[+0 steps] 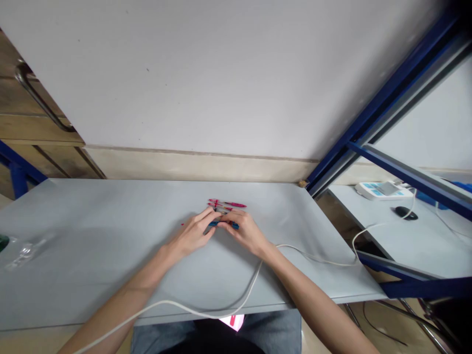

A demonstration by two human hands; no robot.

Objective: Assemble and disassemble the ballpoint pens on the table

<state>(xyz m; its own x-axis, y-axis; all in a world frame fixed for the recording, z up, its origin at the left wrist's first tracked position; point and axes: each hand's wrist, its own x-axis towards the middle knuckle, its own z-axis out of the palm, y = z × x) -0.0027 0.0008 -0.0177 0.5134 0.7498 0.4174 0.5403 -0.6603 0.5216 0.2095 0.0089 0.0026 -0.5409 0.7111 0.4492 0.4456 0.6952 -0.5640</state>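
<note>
Both hands meet over the middle of the grey table. My left hand (195, 230) is closed, its fingers and thumb pinching a blue pen (214, 223) near its left end. The same pen is gripped by my right hand (243, 228), with its blue end showing beside the fingers. Just beyond the fingertips lies a red pen (236, 204), and more red and clear pens (220, 206) lie close against it, partly hidden by my hands. A small red bit (182, 224) shows left of my left hand.
A white cable (306, 254) runs across the table (110, 236) and past my forearms. Clear plastic wrap (27, 250) lies at the left. Blue metal posts (368, 113) stand at the right; beyond them are a white device (383, 191) and a black mouse (405, 212).
</note>
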